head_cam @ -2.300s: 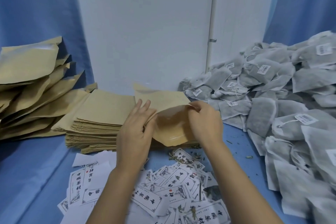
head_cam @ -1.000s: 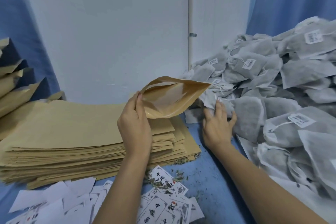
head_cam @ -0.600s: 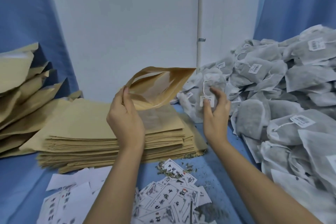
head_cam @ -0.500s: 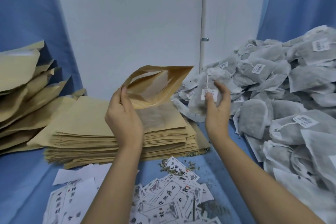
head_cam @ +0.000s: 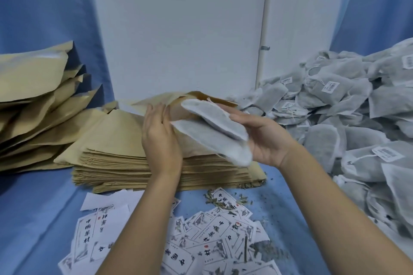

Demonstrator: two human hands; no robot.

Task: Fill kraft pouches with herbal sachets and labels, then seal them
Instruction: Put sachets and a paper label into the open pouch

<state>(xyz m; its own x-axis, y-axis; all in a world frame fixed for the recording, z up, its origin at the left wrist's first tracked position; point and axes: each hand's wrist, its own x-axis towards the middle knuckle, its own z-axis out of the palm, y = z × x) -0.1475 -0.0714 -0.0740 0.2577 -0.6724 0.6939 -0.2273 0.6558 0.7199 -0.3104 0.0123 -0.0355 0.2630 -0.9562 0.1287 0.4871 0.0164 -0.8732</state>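
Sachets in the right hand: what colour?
Pale grey-white sachets, darker grey fill showing through, held by the right hand; head view shows it best.

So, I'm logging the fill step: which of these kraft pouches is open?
The pouch the left hand holds over the flat stack: its mouth gapes toward the sachets in the right hand; the rest lie in piles.

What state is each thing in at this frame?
kraft pouch, mouth held open by left hand
two sachets, gripped by right hand, tips at the pouch mouth
pouch stack, flat, unopened
filled pouches, bulging, piled on the left
sachet pile, loose heap
labels, scattered loose
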